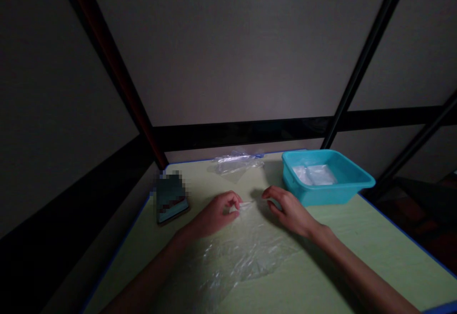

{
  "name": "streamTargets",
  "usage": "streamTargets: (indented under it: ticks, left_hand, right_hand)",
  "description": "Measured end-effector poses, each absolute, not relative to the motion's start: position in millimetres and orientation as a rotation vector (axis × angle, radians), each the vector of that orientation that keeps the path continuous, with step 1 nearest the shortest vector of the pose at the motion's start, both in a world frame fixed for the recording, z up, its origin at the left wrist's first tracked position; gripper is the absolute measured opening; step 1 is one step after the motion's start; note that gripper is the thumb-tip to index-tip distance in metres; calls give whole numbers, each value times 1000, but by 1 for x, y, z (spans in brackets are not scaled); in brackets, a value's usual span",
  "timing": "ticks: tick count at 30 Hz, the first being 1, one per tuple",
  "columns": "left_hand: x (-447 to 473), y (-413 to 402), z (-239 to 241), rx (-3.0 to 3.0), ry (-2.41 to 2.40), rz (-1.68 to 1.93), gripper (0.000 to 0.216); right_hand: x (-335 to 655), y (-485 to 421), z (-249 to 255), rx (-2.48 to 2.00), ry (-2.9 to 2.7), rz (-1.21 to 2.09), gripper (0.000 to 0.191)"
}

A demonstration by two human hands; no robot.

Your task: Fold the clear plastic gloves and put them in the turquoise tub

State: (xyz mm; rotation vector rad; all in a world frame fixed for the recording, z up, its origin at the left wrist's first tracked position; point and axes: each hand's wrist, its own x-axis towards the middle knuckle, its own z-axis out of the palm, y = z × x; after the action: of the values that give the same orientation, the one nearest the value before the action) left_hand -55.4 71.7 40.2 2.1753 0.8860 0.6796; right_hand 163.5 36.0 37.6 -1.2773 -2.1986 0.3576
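A large sheet of clear plastic film lies crumpled on the pale green table, stretching from near me up to my hands. My left hand pinches the film's far edge, its fingers curled closed on it. My right hand is also curled, its fingertips on the same far edge a little to the right. Between the two hands the edge of the film is drawn up into a thin white fold.
A turquoise plastic tub with folded clear bags inside stands at the back right, close to my right hand. More crumpled clear plastic lies at the table's far edge. A dark phone rests at the left. Black frame bars cross the wall behind.
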Motion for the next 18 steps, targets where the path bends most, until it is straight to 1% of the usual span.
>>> streamTargets:
  ticks: [4,5,8,11,14,18]
  left_hand:
    - [-55,59,38,2123,821,626,35]
    - [-54,57,37,2142,843,631,37]
    - [-50,49,32,2356,989,613,34]
    - [-45,38,24,2625,1074,437,46]
    - [-43,30,13,2778,1097,253,54]
    - [-41,28,4,2856,1118,177,53]
  right_hand:
    - [166,40,31,-1339,-2162,341,27]
    - [166,40,30,-1321,-2186,337,30]
    - [163,36,26,-1244,-2353,298,39]
    - [157,33,21,-1229,-2540,250,47]
    - [153,33,15,-1247,-2632,247,51]
    - [158,35,8,-1316,-2630,230,53]
